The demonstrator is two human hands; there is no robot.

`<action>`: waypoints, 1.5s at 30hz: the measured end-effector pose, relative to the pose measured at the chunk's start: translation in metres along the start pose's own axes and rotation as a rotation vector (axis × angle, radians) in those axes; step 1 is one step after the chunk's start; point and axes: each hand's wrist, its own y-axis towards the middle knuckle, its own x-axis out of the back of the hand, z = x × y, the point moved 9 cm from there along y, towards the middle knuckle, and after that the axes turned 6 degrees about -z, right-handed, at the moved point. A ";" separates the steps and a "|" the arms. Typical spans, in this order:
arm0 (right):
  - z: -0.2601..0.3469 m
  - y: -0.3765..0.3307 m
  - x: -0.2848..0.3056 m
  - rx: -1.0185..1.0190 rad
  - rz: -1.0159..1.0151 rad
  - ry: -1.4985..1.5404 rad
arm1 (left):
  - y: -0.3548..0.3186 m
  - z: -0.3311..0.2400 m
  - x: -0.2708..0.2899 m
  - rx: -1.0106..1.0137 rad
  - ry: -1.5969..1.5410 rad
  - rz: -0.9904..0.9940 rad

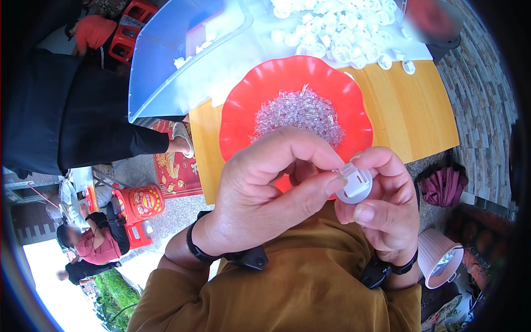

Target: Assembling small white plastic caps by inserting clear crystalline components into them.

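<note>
Between the thumb and fingers of my right hand is a small round white plastic part, with a raised rectangular block and a slot on its face. My left hand pinches with thumb and forefinger at the upper left edge of this part. Whether those fingertips also hold a tiny piece cannot be made out. Just beyond both hands stands a red scalloped bowl. A heap of small clear plastic pins lies inside it, partly covered by my left hand.
A wooden table carries the bowl. Many loose white plastic parts are piled at the far side, beside a translucent blue bin. A person in black stands at the left. A white bucket and purple umbrella are at the right.
</note>
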 end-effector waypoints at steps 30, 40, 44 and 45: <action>0.014 -0.002 -0.003 0.222 -0.009 -0.132 | 0.000 -0.003 -0.001 -0.020 -0.129 -0.075; 0.009 -0.002 0.004 0.178 -0.069 -0.065 | 0.000 -0.003 0.000 -0.042 -0.121 -0.089; 0.010 -0.002 0.008 0.208 -0.119 -0.090 | -0.001 -0.003 -0.001 -0.036 -0.151 -0.105; 0.012 -0.002 0.008 0.240 -0.097 -0.091 | -0.001 -0.002 -0.001 -0.040 -0.137 -0.100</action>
